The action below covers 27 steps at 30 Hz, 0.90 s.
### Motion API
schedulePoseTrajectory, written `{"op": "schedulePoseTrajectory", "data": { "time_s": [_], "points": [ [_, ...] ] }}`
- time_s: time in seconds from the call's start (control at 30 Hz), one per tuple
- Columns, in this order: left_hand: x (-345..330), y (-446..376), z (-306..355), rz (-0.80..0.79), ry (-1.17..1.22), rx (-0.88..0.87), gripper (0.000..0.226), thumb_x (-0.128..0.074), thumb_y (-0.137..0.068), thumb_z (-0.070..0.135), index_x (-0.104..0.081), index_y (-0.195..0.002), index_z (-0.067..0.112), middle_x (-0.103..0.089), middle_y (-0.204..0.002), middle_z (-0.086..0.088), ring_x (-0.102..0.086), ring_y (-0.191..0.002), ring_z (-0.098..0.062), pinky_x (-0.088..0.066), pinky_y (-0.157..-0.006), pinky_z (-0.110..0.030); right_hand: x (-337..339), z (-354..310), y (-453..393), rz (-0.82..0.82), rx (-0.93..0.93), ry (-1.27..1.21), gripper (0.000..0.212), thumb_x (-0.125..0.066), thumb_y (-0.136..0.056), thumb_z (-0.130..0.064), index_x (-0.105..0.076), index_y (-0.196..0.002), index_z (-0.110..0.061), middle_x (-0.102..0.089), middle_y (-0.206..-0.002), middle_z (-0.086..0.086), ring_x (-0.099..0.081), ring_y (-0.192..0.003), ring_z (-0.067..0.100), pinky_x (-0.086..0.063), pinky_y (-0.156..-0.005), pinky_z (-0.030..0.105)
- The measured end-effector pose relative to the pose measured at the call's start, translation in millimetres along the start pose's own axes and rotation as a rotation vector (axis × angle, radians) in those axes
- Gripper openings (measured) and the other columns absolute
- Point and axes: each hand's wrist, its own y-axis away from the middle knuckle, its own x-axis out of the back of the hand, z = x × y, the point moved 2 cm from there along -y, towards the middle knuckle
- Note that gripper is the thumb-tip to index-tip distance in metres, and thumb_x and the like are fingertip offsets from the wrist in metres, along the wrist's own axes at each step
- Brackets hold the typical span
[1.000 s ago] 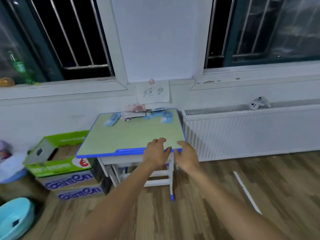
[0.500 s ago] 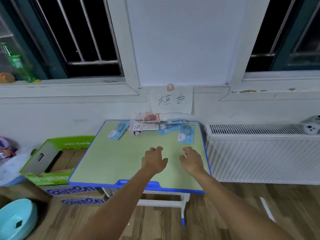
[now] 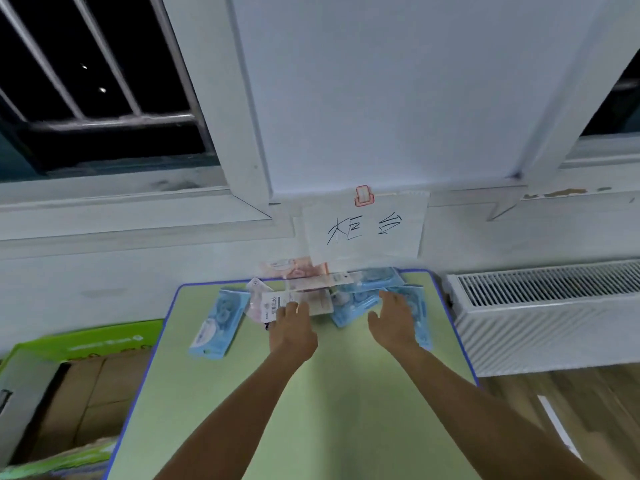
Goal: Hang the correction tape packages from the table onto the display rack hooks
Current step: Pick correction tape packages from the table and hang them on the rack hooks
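From my head view, my left hand [image 3: 292, 329] and right hand [image 3: 394, 322] reached, fingers relaxed and gripping nothing, onto the correction tape packages [image 3: 349, 301] heaped along the table [image 3: 214, 393] far edge, ready to gather.

Single head cam, wide-angle, close above table [image 3: 214, 393], facing fwd/down toward wall [image 3: 381, 98].

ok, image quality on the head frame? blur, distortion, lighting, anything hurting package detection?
Head view: motion blur smears the packages at the table's far edge, print mostly unreadable; left hand and right hand are soft-edged. Wide-angle distortion bends the window frame and radiator. Lighting is dim, bluish and even, with no harsh glare; the window is black.
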Motion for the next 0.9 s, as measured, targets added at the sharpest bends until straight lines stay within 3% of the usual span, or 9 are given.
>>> {"op": "schedulePoseTrajectory", "data": {
  "time_s": [0.13,0.27,0.4,0.53,0.67,0.73,0.83,0.9],
  "points": [
    [-20,-27,-1,0.066,-0.011,-0.161,0.041,-0.044,-0.089,0.014,-0.045,-0.13,0.019,-0.044,-0.133,-0.002,-0.039,-0.122,-0.023,-0.035,-0.093,-0.033,-9,-7,-38,-0.001,0.072,0.146,0.055,-0.051,-0.088,-0.009,-0.034,-0.141,-0.01,-0.033,-0.146,0.008,-0.032,-0.133,0.027,-0.03,-0.106,0.035],
    [-34,-45,7,0.098,0.031,-0.279,0.04,-0.044,-0.089,0.011,-0.049,-0.127,0.019,-0.046,-0.132,0.0,-0.037,-0.123,-0.022,-0.032,-0.094,-0.032,-16,-12,-68,-0.043,0.094,0.278,0.067,-0.059,-0.083,-0.01,-0.029,-0.143,-0.013,-0.027,-0.151,0.008,-0.025,-0.139,0.025,-0.035,-0.105,0.04],
    [-42,-57,21,0.067,0.085,-0.46,0.038,-0.044,-0.091,0.011,-0.053,-0.129,0.015,-0.052,-0.13,-0.001,-0.039,-0.125,-0.021,-0.034,-0.101,-0.031,-22,-4,-83,-0.107,0.07,0.408,0.079,-0.061,-0.085,-0.017,-0.015,-0.148,-0.019,-0.008,-0.158,0.002,-0.005,-0.146,0.021,-0.021,-0.114,0.046],
    [-51,-62,34,0.02,0.07,-0.477,0.046,-0.044,-0.091,0.011,-0.044,-0.138,0.012,-0.048,-0.14,-0.003,-0.038,-0.128,-0.023,-0.034,-0.103,-0.033,-27,7,-78,-0.111,0.027,0.426,0.074,-0.057,-0.084,-0.016,-0.018,-0.146,-0.027,-0.022,-0.148,0.002,-0.021,-0.137,0.028,-0.029,-0.105,0.051],
    [-66,-58,34,0.028,-0.035,-0.462,0.053,-0.043,-0.092,0.013,-0.036,-0.144,0.011,-0.042,-0.145,-0.004,-0.034,-0.134,-0.023,-0.029,-0.106,-0.033,-25,10,-66,-0.067,0.046,0.539,0.062,-0.053,-0.085,-0.017,-0.029,-0.14,-0.027,-0.031,-0.136,0.008,-0.029,-0.125,0.03,-0.032,-0.098,0.046],
    [-66,-48,31,0.067,-0.033,-0.48,0.049,-0.051,-0.088,0.012,-0.048,-0.137,0.011,-0.052,-0.137,-0.003,-0.044,-0.129,-0.022,-0.037,-0.102,-0.033,-26,12,-59,-0.043,0.06,0.533,0.053,-0.054,-0.082,-0.018,-0.039,-0.133,-0.022,-0.031,-0.136,0.008,-0.026,-0.129,0.029,-0.026,-0.103,0.046],
    [-64,-33,25,0.16,-0.025,-0.559,0.04,-0.079,-0.065,0.017,-0.073,-0.104,0.017,-0.071,-0.105,0.003,-0.065,-0.101,-0.017,-0.052,-0.08,-0.028,-31,18,-47,-0.076,0.072,0.466,0.053,-0.056,-0.081,-0.027,-0.041,-0.13,-0.014,-0.017,-0.151,0.01,-0.006,-0.143,0.028,-0.009,-0.113,0.049],
    [-64,-27,18,0.132,0.006,-0.565,0.033,-0.072,-0.075,0.027,-0.07,-0.107,0.019,-0.066,-0.115,0.002,-0.06,-0.11,-0.018,-0.047,-0.089,-0.03,-33,24,-36,-0.111,0.056,0.418,0.056,-0.054,-0.083,-0.039,-0.038,-0.128,-0.011,-0.021,-0.152,0.011,-0.008,-0.144,0.028,-0.005,-0.115,0.051]
  ]
}}
